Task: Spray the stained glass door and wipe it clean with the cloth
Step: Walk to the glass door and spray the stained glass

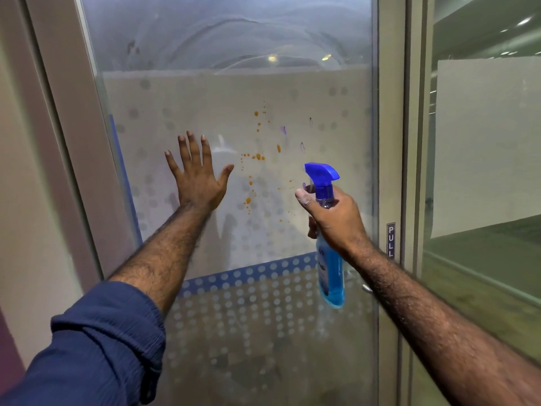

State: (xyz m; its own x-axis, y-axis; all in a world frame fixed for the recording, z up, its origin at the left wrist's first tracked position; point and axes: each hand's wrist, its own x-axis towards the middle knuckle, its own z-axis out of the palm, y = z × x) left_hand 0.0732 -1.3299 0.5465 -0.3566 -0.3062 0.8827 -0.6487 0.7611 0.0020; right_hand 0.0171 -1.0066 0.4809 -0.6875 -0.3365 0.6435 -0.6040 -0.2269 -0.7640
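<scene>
The glass door (pixel 222 92) fills the middle of the view, frosted with a dotted film. Orange stains (pixel 257 156) are spattered across its centre, with a few purple marks (pixel 283 130) to their right. My left hand (pixel 196 174) presses flat on the glass left of the stains, fingers spread and straight. My right hand (pixel 333 218) grips the neck of a spray bottle (pixel 330 273) holding blue liquid. Its blue trigger head (pixel 320 172) points left at the stained patch. No cloth is in view.
A beige door frame (pixel 389 142) runs down the right of the pane, bearing a small PULL sign (pixel 390 240). A metal handle (pixel 366 288) peeks out behind my right forearm. Another glass panel (pixel 483 142) stands further right, a wall (pixel 26 200) on the left.
</scene>
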